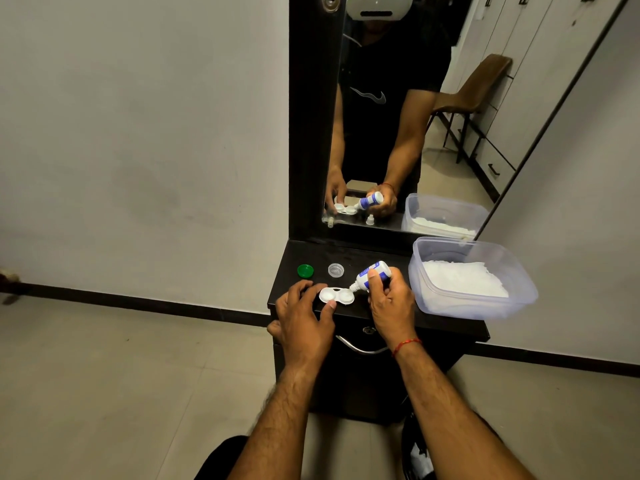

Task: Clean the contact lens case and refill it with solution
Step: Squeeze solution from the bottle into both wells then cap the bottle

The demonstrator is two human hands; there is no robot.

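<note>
A white two-well contact lens case lies uncapped on the dark dresser top. My left hand grips its left well between thumb and fingers. My right hand holds a small white and blue solution bottle, tilted so its nozzle points down at the case's right well. A green cap and a clear cap rest on the top behind the case.
A clear plastic tub holding white tissue sits at the dresser's right end, overhanging the edge. A mirror stands behind and reflects a person and a chair. A drawer handle is below my hands.
</note>
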